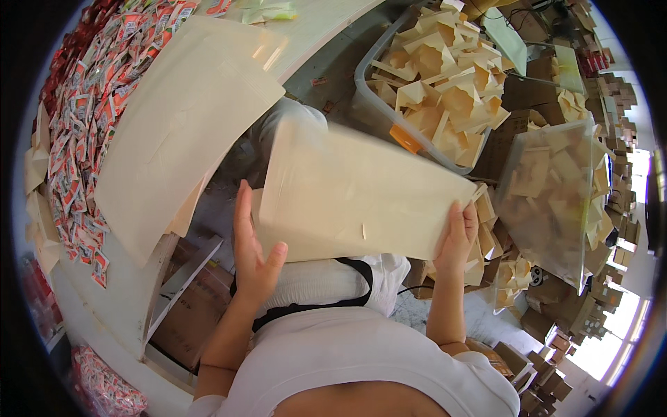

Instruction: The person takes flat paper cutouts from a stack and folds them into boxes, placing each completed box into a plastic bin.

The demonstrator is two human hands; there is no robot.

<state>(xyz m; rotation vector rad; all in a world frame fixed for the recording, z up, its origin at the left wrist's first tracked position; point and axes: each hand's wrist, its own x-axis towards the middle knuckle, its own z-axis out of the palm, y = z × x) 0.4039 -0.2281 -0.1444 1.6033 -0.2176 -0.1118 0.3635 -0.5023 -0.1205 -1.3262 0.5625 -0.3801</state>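
Above my lap, a flat cream kraft-paper piece (pixel 333 193), probably a paper bag or folded sheet, is tilted and slightly blurred. My right hand (pixel 457 237) pinches its right end between thumb and fingers. At the opposite end, my left hand (pixel 256 255) is upright with thumb and fingers spread. Its palm faces the paper's left edge; whether it touches cannot be made out. Larger cream paper sheets or bags (pixel 182 120) lie in an overlapping pile on the white table (pixel 96 307) to my left, partly overhanging its edge.
Small red-and-white printed packets (pixel 83 172) are heaped along the table's far side. A clear plastic bin (pixel 372 86) at upper right holds crumpled cream paper pieces (pixel 443 73). Another translucent bin (pixel 547 193) stands at right. Cardboard boxes (pixel 190 302) sit under the table.
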